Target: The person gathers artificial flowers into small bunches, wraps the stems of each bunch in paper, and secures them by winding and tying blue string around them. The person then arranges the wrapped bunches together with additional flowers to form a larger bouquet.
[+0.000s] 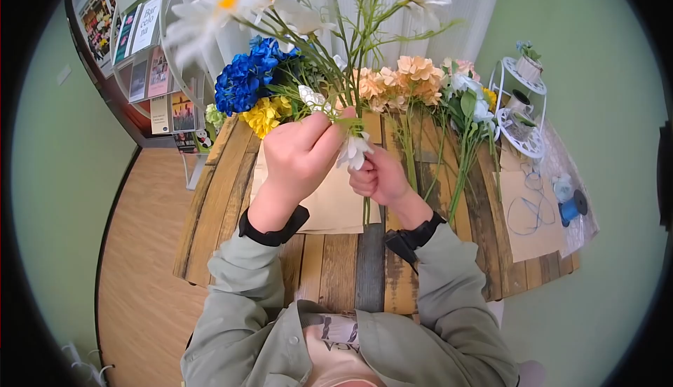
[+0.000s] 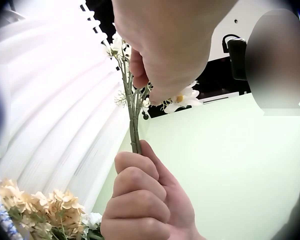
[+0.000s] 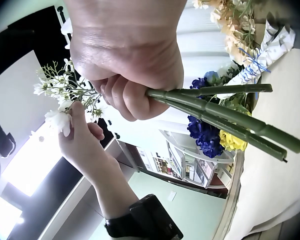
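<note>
Head view, read as a clock face: a plank table point(image 1: 333, 268) fills the middle, its weathered boards brown, yellowish and nearly black. Just above centre, the person grips the green stems of the white daisies point(image 1: 357, 57), whose blooms spread towards twelve. The right hand point(image 1: 382, 177) has its fingers curled tightly round the lower stems; the left hand point(image 1: 301, 152), higher up, pinches among the stems and small leaves with bent fingers.

Beneath both hands lies a sheet of tan paper point(image 1: 329, 201). Along the far edge of the table sit blue flowers point(image 1: 245, 78) at eleven, yellow flowers point(image 1: 266, 116) between ten and eleven, and peach flowers point(image 1: 417, 78) at one. A white tiered stand point(image 1: 526, 78) is at two. Just past three, a blue spool point(image 1: 573, 206) rests near brown paper point(image 1: 529, 226) with loose blue cord.

Around the table, green walls point(image 1: 596, 36) run down both sides, a white curtain point(image 1: 238, 22) hangs behind the blooms, a display rack point(image 1: 151, 71) with printed items stands at ten, and wood-look flooring point(image 1: 140, 247) stretches through eight.
</note>
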`<state>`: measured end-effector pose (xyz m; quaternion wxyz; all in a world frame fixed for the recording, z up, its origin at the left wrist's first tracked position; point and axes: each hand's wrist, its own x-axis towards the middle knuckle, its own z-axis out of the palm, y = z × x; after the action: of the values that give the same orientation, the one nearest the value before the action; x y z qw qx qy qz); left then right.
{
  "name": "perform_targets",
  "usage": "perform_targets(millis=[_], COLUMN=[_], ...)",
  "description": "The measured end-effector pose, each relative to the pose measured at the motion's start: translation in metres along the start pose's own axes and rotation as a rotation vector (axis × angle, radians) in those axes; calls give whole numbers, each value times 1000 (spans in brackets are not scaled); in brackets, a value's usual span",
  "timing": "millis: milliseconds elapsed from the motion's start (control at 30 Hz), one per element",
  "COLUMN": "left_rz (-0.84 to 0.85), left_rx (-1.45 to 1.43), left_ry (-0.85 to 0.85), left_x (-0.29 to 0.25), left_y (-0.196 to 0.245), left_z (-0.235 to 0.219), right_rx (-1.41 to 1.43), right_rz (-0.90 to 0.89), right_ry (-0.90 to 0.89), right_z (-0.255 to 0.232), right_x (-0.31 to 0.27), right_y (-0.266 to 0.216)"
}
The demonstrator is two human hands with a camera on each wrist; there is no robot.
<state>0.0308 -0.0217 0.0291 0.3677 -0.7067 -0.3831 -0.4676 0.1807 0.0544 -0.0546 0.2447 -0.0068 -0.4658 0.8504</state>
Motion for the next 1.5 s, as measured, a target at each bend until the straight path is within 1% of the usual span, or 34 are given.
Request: perform_targets(millis=[67, 100, 167, 200, 267, 300, 367, 400, 467, 500, 533, 600, 633, 667, 733, 800, 867, 933, 1000, 1033, 1100, 1133, 1200, 1300, 1433, 1500], left_rz=[86, 86, 79, 78, -15, -14, -109, -105, -448, -527, -530, -842, -889, -890, -876, -872, -985, -1017, -1050, -1051, -966, -967, -994, -1003, -1004, -981], left_rx=[78, 80, 155, 159, -74, -73, -477, -479, -847, -899, -896, -1047, -1101, -1094, -1176, -1201, -1419, -1417, -1188, -1187, -1127, -1125, -1328, -1347, -1285, -1224], left_ry=[18, 17, -77, -76, -70, -67, 158, 159, 337, 297, 296, 150, 82, 84, -34, -32, -78, -87, -233, -235, -245, -244, -205, -161, -146, -194], left_x=[-2, -2, -1, -1, -2, -5, -12, -13, -13, -8, -3, 4, 3, 3, 8, 7, 10, 15, 20, 22, 25, 24, 20, 16, 15, 23], left_y=[-4, -4, -4, -4, -7, -6, -2, -1, 1, -2, -2, -1, -4, -4, 0, -1, -2, -2, -1, 0, 4, 2, -4, -4, -3, -1], left_z=[4, 3, 0, 2, 6, 7, 5, 3, -3, -7, -9, -13, -10, -10, -7, -5, -7, -9, -12, -14, -18, -18, -15, -10, -5, -8], right_rx=[-15, -31, -47, -4, 36, 19, -20, -22, -41, -38, -38, -35, -58, -82, -106, -133, -183, -181, -175, -180, -184, -162, -141, -115, -111, -126], right_rz=[7, 19, 34, 40, 47, 18, -17, -21, -30, -30, -19, -4, -10, -18, -7, 4, 9, 8, 4, 6, 8, 11, 16, 22, 13, 14], right_ry=[1, -19, -44, -54, -66, -71, -84, -83, -76, -75, -88, -109, -77, -44, -33, -17, 22, 17, 12, 12, 10, -6, -26, -40, -57, -64], right_z=[4, 6, 8, 6, 3, 0, -10, -13, -17, -20, -23, -23, -21, -19, -15, -12, -10, -14, -15, -14, -13, -12, -12, -12, -13, -16], right_x=[0, -1, 0, 0, 0, 0, 0, 1, 0, 1, 2, 2, 2, 2, 2, 1, 1, 1, 1, 0, 0, 0, 0, 1, 1, 1], right_y=[2, 2, 3, 4, 3, 0, -4, -5, -4, -4, -3, -2, -2, -2, -3, -4, -3, -3, -2, -3, -3, -4, -4, -2, -1, 1])
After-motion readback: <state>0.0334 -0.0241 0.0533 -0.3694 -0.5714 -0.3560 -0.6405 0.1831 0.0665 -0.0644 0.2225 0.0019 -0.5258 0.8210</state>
